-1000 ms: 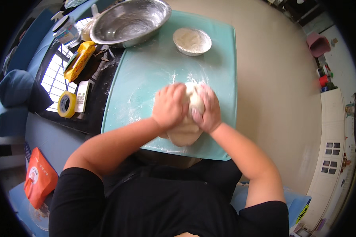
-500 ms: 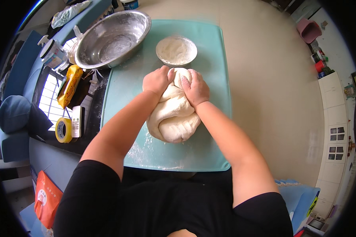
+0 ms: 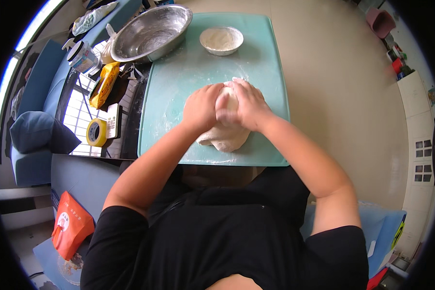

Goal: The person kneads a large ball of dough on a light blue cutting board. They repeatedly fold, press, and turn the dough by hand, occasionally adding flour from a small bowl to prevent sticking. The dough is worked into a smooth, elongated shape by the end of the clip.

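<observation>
A lump of pale dough [image 3: 225, 139] lies near the front of a floured green board [image 3: 269, 63]. My left hand [image 3: 200, 107] grips its left side, the fingers curled over the top. From the right, my right hand [image 3: 250, 104] wraps round the dough, its fingers reaching over the far end. Both palms press inward, and a blurred thumb shows between them. The hands cover much of the dough's upper part. Beyond them stands a small bowl of flour [image 3: 222, 40]. At the board's far left corner a large steel basin [image 3: 150, 36], dusted with flour, rests tilted.
Left of the board, a dark glossy tabletop [image 3: 125, 104] holds a yellow packet [image 3: 104, 86], a roll of yellow tape [image 3: 103, 133], a white keypad device [image 3: 112, 121] and a pump bottle [image 3: 84, 59]. An orange bag [image 3: 75, 224] lies on the seat at lower left.
The view has shifted, with the board's front edge now higher in it. My hands have moved nearer along the dough and closed over it; its folded near part is now more compact.
</observation>
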The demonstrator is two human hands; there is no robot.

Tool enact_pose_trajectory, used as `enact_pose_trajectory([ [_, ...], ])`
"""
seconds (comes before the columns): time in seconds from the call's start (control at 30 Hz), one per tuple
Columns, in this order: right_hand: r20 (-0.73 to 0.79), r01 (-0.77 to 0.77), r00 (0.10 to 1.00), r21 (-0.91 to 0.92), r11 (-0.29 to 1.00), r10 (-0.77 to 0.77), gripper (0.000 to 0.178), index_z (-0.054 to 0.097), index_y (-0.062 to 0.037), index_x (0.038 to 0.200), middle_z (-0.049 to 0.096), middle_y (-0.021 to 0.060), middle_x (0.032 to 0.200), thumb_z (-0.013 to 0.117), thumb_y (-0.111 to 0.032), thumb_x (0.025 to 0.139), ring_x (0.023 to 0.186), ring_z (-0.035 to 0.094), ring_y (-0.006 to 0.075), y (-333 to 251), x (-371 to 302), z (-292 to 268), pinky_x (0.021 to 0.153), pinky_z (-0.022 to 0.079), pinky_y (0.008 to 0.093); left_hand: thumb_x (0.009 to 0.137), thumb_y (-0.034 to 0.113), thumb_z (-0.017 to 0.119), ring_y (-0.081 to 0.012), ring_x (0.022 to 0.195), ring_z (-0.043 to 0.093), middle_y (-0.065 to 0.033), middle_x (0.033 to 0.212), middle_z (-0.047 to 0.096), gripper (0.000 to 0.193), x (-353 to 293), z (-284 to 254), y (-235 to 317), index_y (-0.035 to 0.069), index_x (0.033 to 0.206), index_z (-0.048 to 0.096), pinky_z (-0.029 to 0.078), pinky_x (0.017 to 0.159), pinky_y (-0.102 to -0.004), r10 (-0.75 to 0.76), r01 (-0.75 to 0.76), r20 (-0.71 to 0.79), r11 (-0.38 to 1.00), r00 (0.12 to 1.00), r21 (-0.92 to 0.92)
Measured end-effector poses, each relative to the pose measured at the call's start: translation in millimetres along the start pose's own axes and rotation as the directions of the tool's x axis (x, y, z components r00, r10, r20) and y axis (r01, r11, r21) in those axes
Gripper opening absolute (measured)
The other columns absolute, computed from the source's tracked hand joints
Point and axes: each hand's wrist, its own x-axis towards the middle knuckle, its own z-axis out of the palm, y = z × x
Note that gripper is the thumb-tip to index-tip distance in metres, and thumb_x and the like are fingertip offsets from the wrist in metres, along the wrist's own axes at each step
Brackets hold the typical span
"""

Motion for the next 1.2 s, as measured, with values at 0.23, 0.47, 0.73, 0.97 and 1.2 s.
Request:
enact_pose_trajectory([
  [0.23, -0.167, 0.353, 0.898, -0.281, 0.893, -0.407, 0.095, 0.026, -0.0167, 0.142, 0.027, 0.0159, 0.142, 0.068, -0.056, 0.067, 0.128, 0.029, 0.0415, 46.2, -35.3, 33.7, 0.105, 0.025, 0.0516, 0.069, 0.056, 0.066, -0.039, 0.119, 0.044, -0.0193, 0.128, 0.048, 0.079, -51.6, 15.4, 24.6, 0.002, 0.124, 0.05, 0.028, 0.1, -0.0514, 0.226, -0.205, -0.044, 0.938, 0.973, 0.279],
  [0.47, -0.27, 0.232, 0.907, -0.319, 0.919, -0.323, 0.082, 0.033, -0.0157, 0.139, 0.043, 0.0097, 0.126, 0.064, -0.052, 0.073, 0.113, 0.044, 0.0299, 72.4, 29.6, 39.7, 0.089, 0.037, 0.0411, 0.065, 0.042, 0.073, -0.0334, 0.111, 0.048, -0.0126, 0.121, 0.052, 0.072, 27.0, 31.5, -15.0, 0.011, 0.125, 0.049, 0.035, 0.092, -0.0482, 0.133, -0.125, -0.036, 0.975, 0.99, 0.182],
  [0.73, -0.168, -0.009, 0.985, -0.302, 0.953, -0.044, 0.075, 0.043, -0.0106, 0.129, 0.054, 0.0089, 0.118, 0.064, -0.058, 0.074, 0.106, 0.054, 0.0293, 80.2, 99.5, 33.8, 0.088, 0.046, 0.0403, 0.086, 0.044, 0.057, -0.0371, 0.107, 0.053, -0.0174, 0.118, 0.055, 0.054, 92.9, 41.1, -54.1, 0.008, 0.125, 0.05, 0.043, 0.092, -0.0435, -0.08, 0.064, 0.08, 0.98, 0.994, 0.186],
  [0.97, -0.064, -0.229, 0.973, -0.301, 0.926, 0.22, 0.071, 0.038, -0.0167, 0.13, 0.048, 0.0134, 0.126, 0.056, -0.063, 0.079, 0.116, 0.049, 0.0309, 61.1, 119.0, 43.5, 0.094, 0.043, 0.0422, 0.091, 0.048, 0.047, -0.0357, 0.108, 0.055, -0.0167, 0.116, 0.06, 0.051, 107.6, 31.7, -74.4, 0.01, 0.124, 0.051, 0.044, 0.09, -0.0432, -0.199, 0.176, 0.116, 0.967, 0.973, 0.184],
  [1.2, 0.184, -0.072, 0.975, -0.281, 0.957, 0.127, 0.107, 0.025, -0.0171, 0.143, 0.036, 0.0139, 0.138, 0.074, -0.059, 0.057, 0.129, 0.033, 0.0329, -21.9, 40.9, -39.2, 0.106, 0.026, 0.0485, 0.085, 0.045, 0.059, -0.0326, 0.1, 0.057, -0.0182, 0.103, 0.061, 0.049, 52.9, -47.3, -16.1, 0.004, 0.112, 0.058, 0.042, 0.093, -0.0387, -0.205, 0.206, 0.058, 0.979, 0.977, -0.009],
])
